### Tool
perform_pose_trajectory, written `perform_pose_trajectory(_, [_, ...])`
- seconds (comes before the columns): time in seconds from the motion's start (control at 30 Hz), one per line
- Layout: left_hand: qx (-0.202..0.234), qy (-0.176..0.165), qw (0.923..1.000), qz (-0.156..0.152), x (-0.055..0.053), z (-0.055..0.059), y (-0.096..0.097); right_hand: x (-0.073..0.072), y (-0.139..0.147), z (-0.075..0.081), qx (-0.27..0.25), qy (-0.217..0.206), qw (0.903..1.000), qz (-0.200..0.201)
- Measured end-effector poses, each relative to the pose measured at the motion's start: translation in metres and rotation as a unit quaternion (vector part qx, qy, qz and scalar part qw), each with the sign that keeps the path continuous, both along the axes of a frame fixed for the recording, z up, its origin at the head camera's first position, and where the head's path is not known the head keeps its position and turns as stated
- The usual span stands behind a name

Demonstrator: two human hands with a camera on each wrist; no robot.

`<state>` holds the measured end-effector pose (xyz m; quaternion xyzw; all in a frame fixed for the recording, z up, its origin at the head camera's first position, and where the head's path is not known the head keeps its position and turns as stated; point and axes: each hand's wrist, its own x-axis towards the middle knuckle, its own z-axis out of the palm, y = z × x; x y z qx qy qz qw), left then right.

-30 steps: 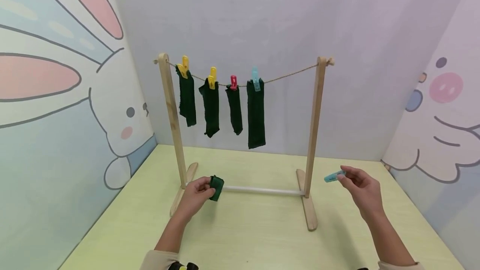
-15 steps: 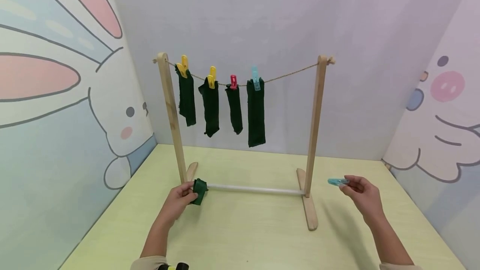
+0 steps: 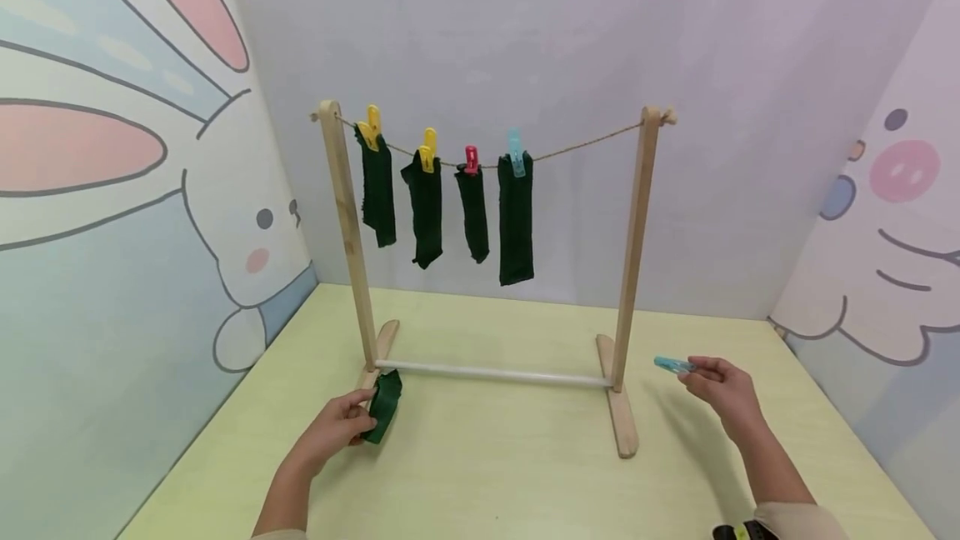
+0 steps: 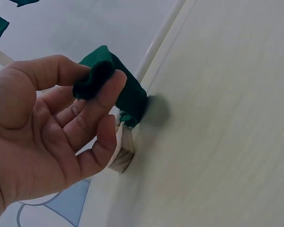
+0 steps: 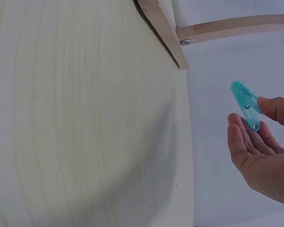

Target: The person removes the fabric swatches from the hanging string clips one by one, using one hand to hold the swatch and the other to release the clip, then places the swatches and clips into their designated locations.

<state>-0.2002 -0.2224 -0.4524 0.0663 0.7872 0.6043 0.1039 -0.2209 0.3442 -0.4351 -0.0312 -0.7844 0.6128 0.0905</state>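
Note:
My left hand [image 3: 328,433] pinches a dark green cloth strip [image 3: 386,408] between thumb and fingers, by the foot of the rack's left post. In the left wrist view the cloth [image 4: 131,97] folds over the fingertips and droops on the far side. On the right, beyond the right post, my right hand [image 3: 727,397] holds a light blue clothespin [image 3: 671,364] by one end, its other end pointing left. The right wrist view shows this clothespin [image 5: 246,103] between thumb and fingers, above the table.
A wooden rack with a left post [image 3: 347,232], right post [image 3: 636,248] and white bottom bar [image 3: 495,373] stands on the pale table [image 3: 495,473]. Several dark green cloths hang from its rope [image 3: 588,142], held by two yellow clothespins, a red clothespin [image 3: 471,159] and a blue one [image 3: 517,154].
My left hand has moved left and toward me with the green cloth. My right hand has lowered slightly, and the clothespin in it has tipped from pointing down-left to nearly level.

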Motion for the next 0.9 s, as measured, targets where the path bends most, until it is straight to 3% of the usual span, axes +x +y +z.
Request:
perform_pose_trajectory(0.27, [0.003, -0.064, 0.9979, -0.009, 0.014, -0.006, -0.012, -0.009, 0.009, -0.01, 0.031, -0.063, 0.9974, 0.016])
perform_pose_trajectory(0.47, [-0.035, -0.084, 0.9956, 0.022, 0.022, -0.01, -0.017, -0.018, 0.012, -0.017, 0.071, -0.081, 0.9942, 0.005])
perform_pose_trajectory(0.6, [-0.076, -0.088, 0.9916, 0.055, 0.025, -0.013, -0.02, -0.025, 0.013, -0.022, 0.063, -0.086, 0.9943, 0.002])
perform_pose_trajectory(0.67, [-0.088, -0.087, 0.9907, 0.057, 0.028, -0.012, -0.022, -0.028, 0.013, -0.026, 0.06, -0.09, 0.9941, 0.0])
perform_pose_trajectory(0.9, [-0.102, -0.073, 0.9921, 0.008, 0.028, -0.009, -0.03, -0.033, 0.01, -0.033, 0.067, -0.126, 0.9893, -0.031])
